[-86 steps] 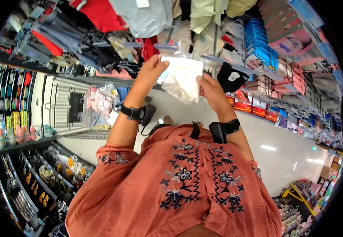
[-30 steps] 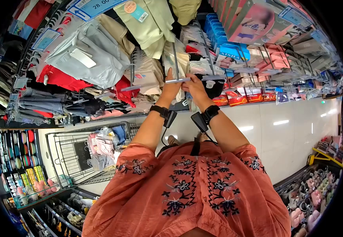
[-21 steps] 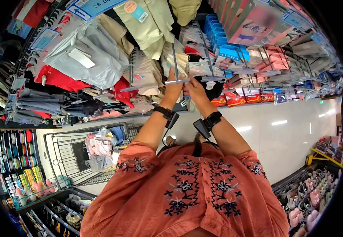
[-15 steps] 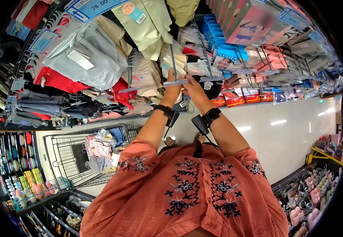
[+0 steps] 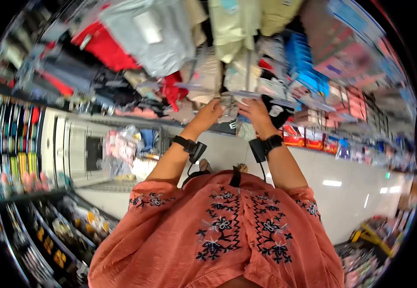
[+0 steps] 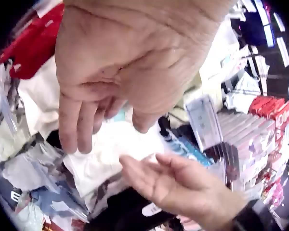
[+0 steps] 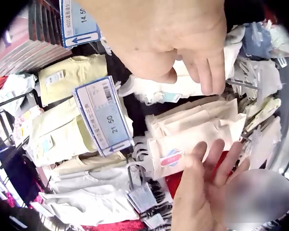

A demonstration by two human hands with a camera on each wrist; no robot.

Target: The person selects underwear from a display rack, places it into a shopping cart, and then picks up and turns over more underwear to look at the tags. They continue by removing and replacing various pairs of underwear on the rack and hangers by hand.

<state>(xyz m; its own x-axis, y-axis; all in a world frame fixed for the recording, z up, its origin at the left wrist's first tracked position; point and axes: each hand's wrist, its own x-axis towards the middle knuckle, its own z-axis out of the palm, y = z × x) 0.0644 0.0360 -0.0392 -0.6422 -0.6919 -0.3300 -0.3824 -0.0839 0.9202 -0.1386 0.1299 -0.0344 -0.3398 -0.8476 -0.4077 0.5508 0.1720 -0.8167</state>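
Note:
In the head view my left hand (image 5: pixel 209 115) and right hand (image 5: pixel 258 114) are a little apart in front of a display rack, one on each side of a hook end with a clear label holder (image 5: pixel 249 94). Fingers on both hands are loosely extended, holding nothing. Below my left palm, in the left wrist view, lies a white garment (image 6: pixel 118 147); my right hand (image 6: pixel 178 187) is beside it with its palm turned up. The right wrist view shows my right hand (image 7: pixel 168 38) over white packaged clothing (image 7: pixel 185 85) on a hanger, near cream packaged garments (image 7: pixel 197 149).
Light grey shorts (image 5: pixel 153 43) and pale green clothing (image 5: pixel 234 31) hang above. Blue boxes (image 5: pixel 304 62) and red packs (image 5: pixel 314 139) fill the rack on the right. A shopping cart (image 5: pixel 91 185) with packaged clothes (image 5: pixel 122 149) stands left.
The white packaged garment held in both hands 2.9 s ago has left them. Half a second ago my hands were close together at the hook end; now they are drawn apart and lower.

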